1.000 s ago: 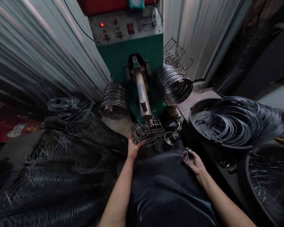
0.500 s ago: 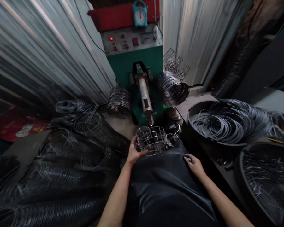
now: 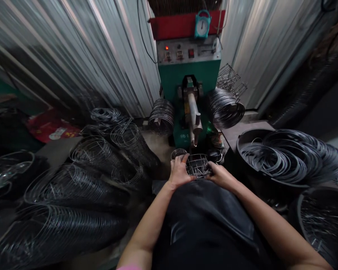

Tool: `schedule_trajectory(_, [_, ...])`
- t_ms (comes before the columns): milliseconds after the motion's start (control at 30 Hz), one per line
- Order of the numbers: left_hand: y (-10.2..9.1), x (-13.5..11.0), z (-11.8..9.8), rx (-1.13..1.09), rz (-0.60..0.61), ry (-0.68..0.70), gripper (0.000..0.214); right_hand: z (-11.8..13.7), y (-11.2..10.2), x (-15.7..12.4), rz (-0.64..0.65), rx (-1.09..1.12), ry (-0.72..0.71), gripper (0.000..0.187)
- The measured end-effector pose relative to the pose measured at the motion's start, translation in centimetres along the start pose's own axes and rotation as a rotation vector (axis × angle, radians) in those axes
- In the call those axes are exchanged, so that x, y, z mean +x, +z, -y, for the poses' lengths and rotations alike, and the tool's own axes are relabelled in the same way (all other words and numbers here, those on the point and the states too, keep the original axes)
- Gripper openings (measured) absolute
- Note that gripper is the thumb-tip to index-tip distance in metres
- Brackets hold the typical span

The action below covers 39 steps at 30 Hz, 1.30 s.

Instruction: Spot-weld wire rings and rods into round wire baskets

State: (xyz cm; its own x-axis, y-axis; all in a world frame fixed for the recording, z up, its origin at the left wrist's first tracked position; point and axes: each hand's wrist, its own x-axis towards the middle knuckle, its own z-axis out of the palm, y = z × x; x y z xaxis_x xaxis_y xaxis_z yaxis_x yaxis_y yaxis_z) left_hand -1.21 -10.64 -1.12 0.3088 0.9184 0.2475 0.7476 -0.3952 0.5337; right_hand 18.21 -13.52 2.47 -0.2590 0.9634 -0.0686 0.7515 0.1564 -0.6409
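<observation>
A small round wire basket point(image 3: 197, 165) rests on my dark apron point(image 3: 205, 221), just below the metal arm point(image 3: 193, 117) of a green machine point(image 3: 189, 77). My left hand point(image 3: 179, 171) grips the basket's left side, fingers curled over its rim. On the basket's right side, my right hand point(image 3: 219, 175) closes on the wire frame. Both hands hold it in front of the arm's tip.
Long stacks of wire baskets point(image 3: 73, 187) lie on the floor at left. Coils of wire rings point(image 3: 225, 108) hang beside the machine. A black tub point(image 3: 243, 140) of loose rings stands at right, another tub point(image 3: 321, 225) of short wire pieces nearer. Corrugated metal walls point(image 3: 87, 56) behind.
The basket has come off the machine's arm and down toward my lap. My right hand moved from the apron onto the basket's right side. My head view shifted left and up.
</observation>
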Motion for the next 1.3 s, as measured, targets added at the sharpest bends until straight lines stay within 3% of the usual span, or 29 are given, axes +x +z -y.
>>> schedule_trajectory(133, [0.4,0.4,0.0,-0.037,0.009,-0.002,0.094,0.8,1.6,1.9,-0.08,-0.111,0.032,0.021])
schedule_trajectory(233, [0.3,0.8,0.7,-0.021,0.009,-0.022,0.093,0.3,2.1,1.8,-0.103,-0.053,-0.017,0.02])
schedule_trajectory(333, [0.3,1.3,1.4,0.003,0.063,-0.006,0.095,-0.5,1.4,1.7,0.019,0.038,-0.059,0.02])
schedule_trajectory(467, [0.7,1.5,1.4,0.047,0.107,0.069,0.095,-0.9,1.0,2.7,0.113,-0.08,-0.045,0.024])
schedule_trajectory(633, [1.0,1.4,0.9,0.028,0.121,0.068,0.096,-0.8,3.7,3.1,-0.052,-0.189,0.068,0.021])
schedule_trajectory(767, [0.7,1.7,0.8,-0.043,0.123,0.025,0.094,-1.9,5.1,2.4,-0.107,-0.017,-0.102,0.025])
schedule_trajectory(900, [0.4,2.1,0.9,-0.091,0.121,-0.017,0.095,-2.7,3.9,2.3,-0.021,0.105,-0.279,0.027])
schedule_trajectory(1067, [0.2,2.6,1.1,-0.13,0.125,-0.003,0.095,-2.7,2.6,2.7,0.03,0.026,-0.304,0.031])
schedule_trajectory(1300, [-0.1,3.3,1.7,-0.128,0.139,0.0,0.095,-3.2,3.4,3.5,0.01,-0.011,-0.347,0.028])
